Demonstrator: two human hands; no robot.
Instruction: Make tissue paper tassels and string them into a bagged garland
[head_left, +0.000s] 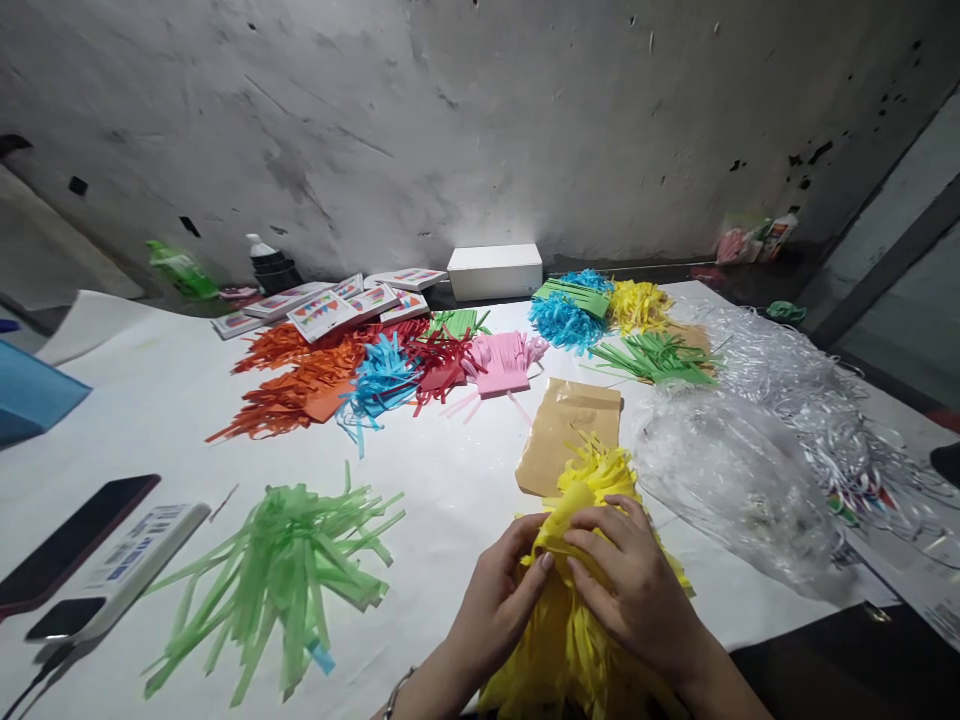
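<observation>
At the front of the table, both hands are on a yellow tissue-paper tassel [566,630] with fringed strips hanging toward me. My left hand [510,575] pinches its folded middle between thumb and fingers. From the other side, my right hand [626,565] has its fingers curled over the same yellow paper. More yellow fringe [604,470] spreads beyond the fingers, over the lower edge of a brown paper envelope [574,420]. To the left, a light green tissue tassel [289,560] lies with its strips fanned out.
Orange [311,385], blue [382,375] and pink fringed paper [502,360] lie farther back, near printed boxes [330,312] and a white box [495,272]. Clear plastic bags [735,470] and white ribbon [787,380] are at right. A phone [79,535] and power bank [142,565] are at left.
</observation>
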